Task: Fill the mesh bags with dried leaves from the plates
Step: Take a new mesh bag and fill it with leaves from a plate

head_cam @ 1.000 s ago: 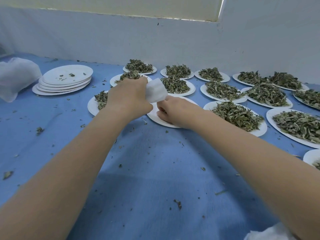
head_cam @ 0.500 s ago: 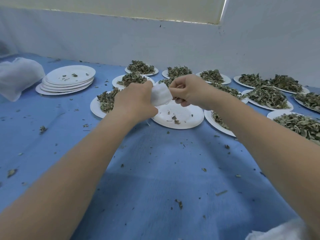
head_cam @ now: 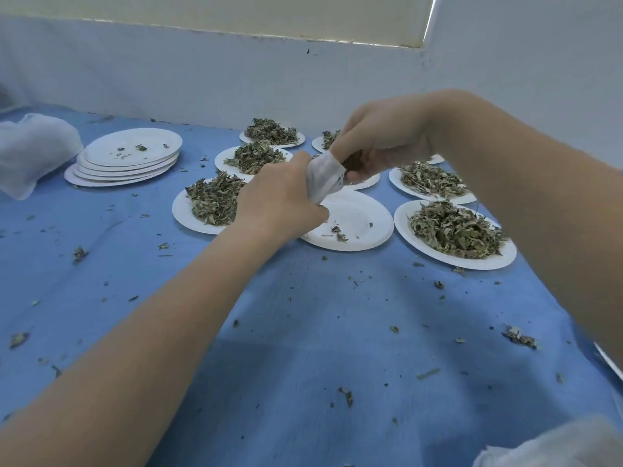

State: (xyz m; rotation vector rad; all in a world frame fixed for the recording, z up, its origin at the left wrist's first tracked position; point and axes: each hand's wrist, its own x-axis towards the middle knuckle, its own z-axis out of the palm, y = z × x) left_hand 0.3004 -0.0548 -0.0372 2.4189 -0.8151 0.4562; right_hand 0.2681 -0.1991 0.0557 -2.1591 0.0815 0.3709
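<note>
My left hand (head_cam: 283, 200) grips the small white mesh bag (head_cam: 323, 178) while my raised right hand (head_cam: 381, 143) pinches crumbly dark dried leaves (head_cam: 354, 161) at its mouth.

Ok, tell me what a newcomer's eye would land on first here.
The two hands at centre: the left hand grips a white mesh bag while the right hand pushes dried leaves into it, above a nearly bare plate. Around them sit plates heaped with leaves, and an emptied stack lies far left.
</note>
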